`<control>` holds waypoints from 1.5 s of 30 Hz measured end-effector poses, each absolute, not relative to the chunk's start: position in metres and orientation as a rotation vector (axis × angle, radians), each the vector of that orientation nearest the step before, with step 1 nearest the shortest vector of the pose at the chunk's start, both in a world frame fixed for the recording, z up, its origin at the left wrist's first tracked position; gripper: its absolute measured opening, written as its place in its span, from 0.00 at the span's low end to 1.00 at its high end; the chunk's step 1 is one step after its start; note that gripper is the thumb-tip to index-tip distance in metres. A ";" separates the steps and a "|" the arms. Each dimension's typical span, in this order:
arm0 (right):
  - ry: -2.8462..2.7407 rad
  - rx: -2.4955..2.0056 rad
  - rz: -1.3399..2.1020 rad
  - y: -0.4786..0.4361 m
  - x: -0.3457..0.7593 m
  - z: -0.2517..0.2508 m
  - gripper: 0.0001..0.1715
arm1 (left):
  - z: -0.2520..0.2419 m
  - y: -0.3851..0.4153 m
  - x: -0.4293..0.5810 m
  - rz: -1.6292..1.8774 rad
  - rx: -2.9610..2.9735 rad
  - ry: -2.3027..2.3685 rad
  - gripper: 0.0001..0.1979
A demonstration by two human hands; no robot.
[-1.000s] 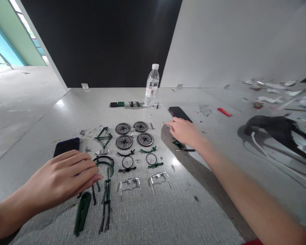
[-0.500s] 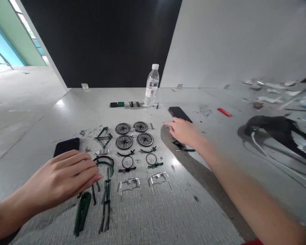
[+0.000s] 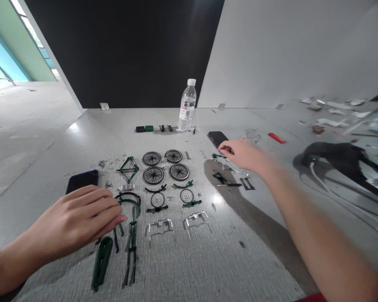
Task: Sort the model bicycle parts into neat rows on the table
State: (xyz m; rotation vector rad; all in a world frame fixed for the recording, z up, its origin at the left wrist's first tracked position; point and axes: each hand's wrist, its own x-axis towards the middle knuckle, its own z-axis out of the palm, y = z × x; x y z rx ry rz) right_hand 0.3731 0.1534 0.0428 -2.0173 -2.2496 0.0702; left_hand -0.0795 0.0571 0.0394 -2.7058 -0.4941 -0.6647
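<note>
My left hand (image 3: 85,212) is held with fingers stretched, partly covering a dark blue phone (image 3: 83,180) and some thin parts. Below it lies a green slotted part (image 3: 101,262), with a long green and black fork (image 3: 131,247) alongside. My right hand (image 3: 241,153) hovers just in front of a black phone (image 3: 217,137), its fingers loosely bent; I see nothing held in them. Small green and silver pieces (image 3: 219,155) lie under and beside it. Closer to me are a green bracket (image 3: 220,178), a dark thin tool (image 3: 229,185) and dark link parts (image 3: 247,183).
Several spoked wheels (image 3: 153,175), a green diamond frame (image 3: 128,169) and clear wire stands (image 3: 197,220) lie mid-table. A water bottle (image 3: 187,107) stands behind, near black and green blocks (image 3: 144,128). At right are a red object (image 3: 276,138) and a black device (image 3: 330,157) with a white cable.
My right hand has moved right, uncovering a small silver piece and the green and dark parts beneath where it was. My left hand has stayed in place.
</note>
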 end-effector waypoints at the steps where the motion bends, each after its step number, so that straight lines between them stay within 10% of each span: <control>1: -2.256 -2.024 0.153 0.153 0.381 0.047 0.18 | 0.039 0.057 -0.080 -0.663 -2.705 -0.495 0.07; 35: -1.663 -1.472 1.080 0.153 0.352 0.032 0.22 | 0.040 0.057 -0.080 -0.680 -2.682 -0.526 0.06; 45: -1.724 -1.581 0.656 0.155 0.341 0.019 0.13 | 0.040 0.056 -0.081 -0.669 -2.684 -0.502 0.06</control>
